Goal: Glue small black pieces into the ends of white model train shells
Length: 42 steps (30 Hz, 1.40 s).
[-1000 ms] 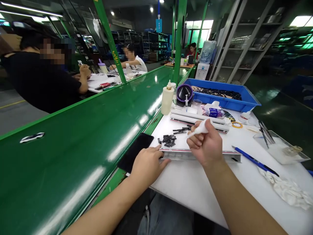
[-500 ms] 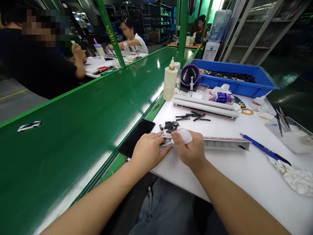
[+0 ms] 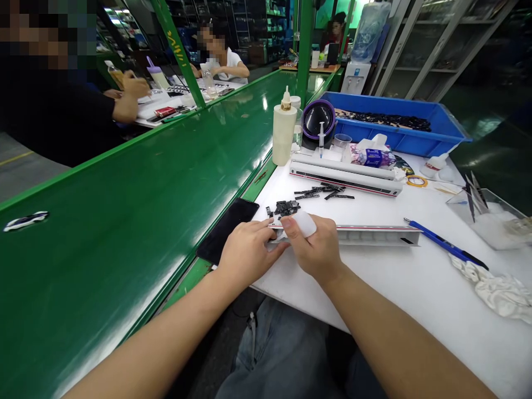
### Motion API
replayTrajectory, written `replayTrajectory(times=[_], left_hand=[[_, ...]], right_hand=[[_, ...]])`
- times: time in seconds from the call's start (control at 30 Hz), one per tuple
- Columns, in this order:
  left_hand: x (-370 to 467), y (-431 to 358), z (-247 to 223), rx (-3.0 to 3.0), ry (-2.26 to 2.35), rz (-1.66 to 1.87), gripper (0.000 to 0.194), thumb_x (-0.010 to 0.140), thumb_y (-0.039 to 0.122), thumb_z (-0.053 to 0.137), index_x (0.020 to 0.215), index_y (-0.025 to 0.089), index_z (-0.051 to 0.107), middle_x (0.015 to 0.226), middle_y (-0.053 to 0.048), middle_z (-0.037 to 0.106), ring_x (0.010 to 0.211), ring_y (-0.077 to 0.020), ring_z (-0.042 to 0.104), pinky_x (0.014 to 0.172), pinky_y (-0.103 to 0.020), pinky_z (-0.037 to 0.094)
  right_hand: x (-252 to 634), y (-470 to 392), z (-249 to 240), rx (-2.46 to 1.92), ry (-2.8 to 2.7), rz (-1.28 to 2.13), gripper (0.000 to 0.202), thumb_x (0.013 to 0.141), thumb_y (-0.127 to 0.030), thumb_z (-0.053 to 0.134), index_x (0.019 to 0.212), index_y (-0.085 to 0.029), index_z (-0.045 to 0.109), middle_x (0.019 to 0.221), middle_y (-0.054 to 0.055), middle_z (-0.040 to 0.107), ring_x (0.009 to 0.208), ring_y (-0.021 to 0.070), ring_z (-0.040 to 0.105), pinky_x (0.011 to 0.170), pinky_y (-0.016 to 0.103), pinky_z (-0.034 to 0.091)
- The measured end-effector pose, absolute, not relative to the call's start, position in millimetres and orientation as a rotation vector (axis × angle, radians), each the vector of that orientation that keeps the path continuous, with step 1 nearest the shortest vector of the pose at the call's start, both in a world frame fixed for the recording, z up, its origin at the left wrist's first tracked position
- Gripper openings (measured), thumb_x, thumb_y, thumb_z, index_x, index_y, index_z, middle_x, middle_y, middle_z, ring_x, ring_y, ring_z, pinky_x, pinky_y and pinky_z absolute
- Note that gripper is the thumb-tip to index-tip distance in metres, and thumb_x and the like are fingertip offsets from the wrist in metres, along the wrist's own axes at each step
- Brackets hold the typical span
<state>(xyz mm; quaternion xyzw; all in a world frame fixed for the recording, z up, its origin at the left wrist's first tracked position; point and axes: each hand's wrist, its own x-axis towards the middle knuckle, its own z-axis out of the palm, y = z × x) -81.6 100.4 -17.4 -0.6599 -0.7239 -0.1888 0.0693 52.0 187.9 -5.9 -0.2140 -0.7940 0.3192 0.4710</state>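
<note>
My right hand (image 3: 319,248) is wrapped round a small white squeeze bottle (image 3: 306,224), which is tilted with its tip pointing left into the end of a long white model train body (image 3: 374,236). That body lies open side toward me, with a thin red stripe along its upper edge. My left hand (image 3: 247,249) grips the body's left end; the fingertips are partly hidden behind it. Just beyond my hands lies a heap of small black parts (image 3: 286,208), and longer black strips (image 3: 324,191) are scattered farther back. Another white train body (image 3: 344,174) lies behind them.
A black phone (image 3: 228,230) lies at the table's left edge, beside the green conveyor belt (image 3: 137,210). A large bottle (image 3: 284,133), a blue bin (image 3: 399,138) and a tissue pack (image 3: 372,155) stand at the back. On the right are a blue pen (image 3: 444,244) and tweezers (image 3: 469,199).
The squeeze bottle's tip has gone slightly lower into the train body's end. A small black-and-white piece on the belt has shifted left. The view has moved slightly.
</note>
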Motion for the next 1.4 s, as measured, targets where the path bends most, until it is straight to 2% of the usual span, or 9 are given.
replayTrajectory(times=[0.47, 1.03, 1.4], left_hand=[[-81.6, 101.9, -18.0, -1.984, -2.157, -0.559, 0.026, 0.085, 0.039, 0.061, 0.071, 0.017, 0.066, 0.079, -0.008, 0.070, 0.080, -0.0226, 0.067, 0.074, -0.035, 0.049], [-82.9, 101.1, -20.0, -1.972, -2.136, -0.573, 0.026, 0.084, 0.037, 0.061, 0.066, 0.017, 0.062, 0.076, -0.007, 0.068, 0.076, -0.0217, 0.065, 0.071, -0.035, 0.047], [-82.3, 102.7, -21.7, -1.964, -2.134, -0.586, 0.023, 0.083, 0.037, 0.062, 0.071, 0.018, 0.065, 0.083, -0.007, 0.071, 0.081, -0.0218, 0.066, 0.075, -0.035, 0.049]], right_hand=[[52.1, 187.9, -5.7, -0.533, -1.949, 0.794, 0.038, 0.094, -0.034, 0.051, 0.060, -0.018, 0.049, 0.054, -0.003, 0.046, 0.052, 0.0098, 0.041, 0.054, 0.026, 0.031], [53.5, 189.2, -4.8, -0.517, -1.923, 0.788, 0.039, 0.093, -0.031, 0.053, 0.057, -0.018, 0.044, 0.052, -0.004, 0.045, 0.050, 0.0081, 0.038, 0.052, 0.025, 0.028], [55.8, 191.5, -2.9, -0.527, -1.922, 0.798, 0.038, 0.093, -0.032, 0.053, 0.058, -0.018, 0.049, 0.053, -0.003, 0.047, 0.051, 0.0085, 0.040, 0.052, 0.025, 0.030]])
